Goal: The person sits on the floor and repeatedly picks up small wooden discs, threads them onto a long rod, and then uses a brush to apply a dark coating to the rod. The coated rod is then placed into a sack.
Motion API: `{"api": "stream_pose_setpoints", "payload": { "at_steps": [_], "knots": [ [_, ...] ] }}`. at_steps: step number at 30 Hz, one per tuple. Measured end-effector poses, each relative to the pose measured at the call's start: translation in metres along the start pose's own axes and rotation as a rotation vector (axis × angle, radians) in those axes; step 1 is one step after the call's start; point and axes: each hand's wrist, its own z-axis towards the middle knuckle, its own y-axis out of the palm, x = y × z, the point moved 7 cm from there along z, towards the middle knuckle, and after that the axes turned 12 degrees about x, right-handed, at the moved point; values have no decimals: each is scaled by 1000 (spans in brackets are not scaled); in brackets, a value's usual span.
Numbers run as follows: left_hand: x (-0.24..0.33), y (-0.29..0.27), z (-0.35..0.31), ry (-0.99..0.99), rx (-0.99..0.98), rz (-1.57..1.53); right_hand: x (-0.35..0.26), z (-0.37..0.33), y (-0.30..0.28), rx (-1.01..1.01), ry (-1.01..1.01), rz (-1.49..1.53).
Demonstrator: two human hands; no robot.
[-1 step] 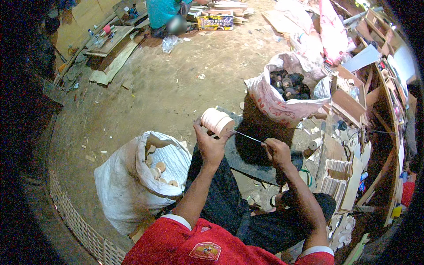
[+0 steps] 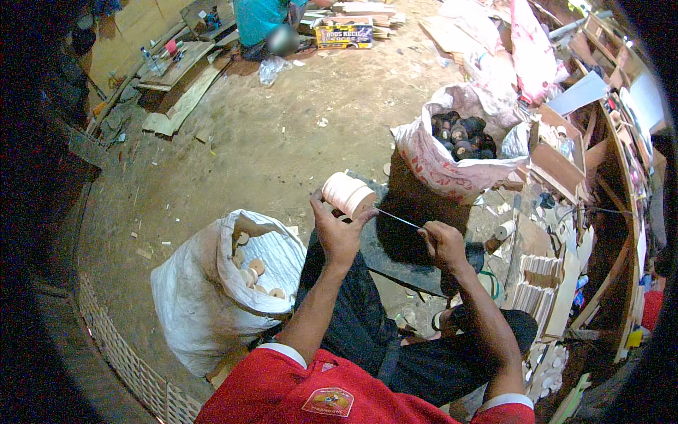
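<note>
My left hand [image 2: 337, 237] is closed round a short stack of pale round wooden discs [image 2: 346, 193], held out ahead of my knees. From the near right end of the stack a thin straight metal rod [image 2: 397, 218] runs to my right hand [image 2: 444, 244]. The fingers of that hand are wrapped round the rod's other end; a handle, if there is one, is hidden in the fist. Left of my leg stands an open white woven sack [image 2: 194, 293] with several similar wooden discs [image 2: 256, 267] inside.
Ahead to the right, another open sack [image 2: 452, 168] holds dark rounded pieces [image 2: 464, 134]. Thin wood strips [image 2: 534, 286] lie stacked at my right, beside cluttered shelving. A low dark board [image 2: 395, 272] lies ahead of my legs. Far off, a person in teal [image 2: 258, 25] sits near a printed carton [image 2: 344, 33].
</note>
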Motion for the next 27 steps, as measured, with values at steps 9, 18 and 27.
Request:
{"api": "stream_pose_setpoints", "payload": {
  "at_steps": [9,18,27],
  "knots": [
    [14,3,1,75,-25,21,-5,2,1,26,5,61],
    [0,25,3,-137,-102,-593,-12,5,-4,76,-57,2],
    [-11,32,-7,44,-76,-417,-12,5,-6,156,18,44]
  ]
}}
